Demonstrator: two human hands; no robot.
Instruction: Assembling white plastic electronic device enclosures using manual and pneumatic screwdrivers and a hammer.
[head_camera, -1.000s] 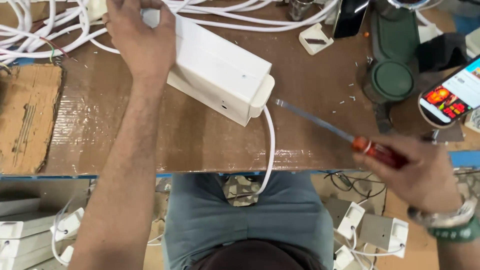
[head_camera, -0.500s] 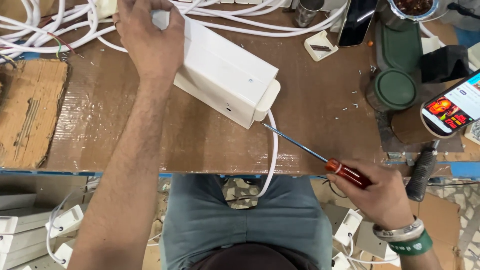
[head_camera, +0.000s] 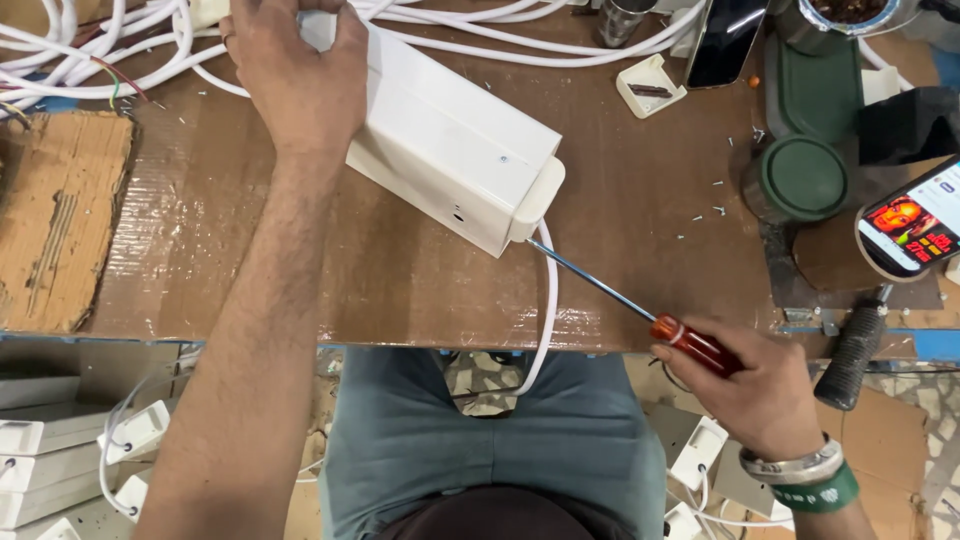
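Workbench (head_camera: 300, 280) | left hand (head_camera: 295, 75) clasps white box (head_camera: 450, 150) | right hand (head_camera: 760, 385) grips screwdriver (head_camera: 640, 305)

Far right: green round lid (head_camera: 816, 178), lit phone (head_camera: 915, 222). Far edge: white cables (head_camera: 560, 45), dark phone (head_camera: 725, 42). Left: cardboard pad (head_camera: 55, 230).

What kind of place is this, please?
Probably a small electrical assembly workshop. A taped wooden workbench carries white cables, the right hand drives a screwdriver into a white plastic box, and similar boxes lie below.

White box (head_camera: 455, 150) lies angled on bench; red-handled screwdriver (head_camera: 640, 308) tip at its corner
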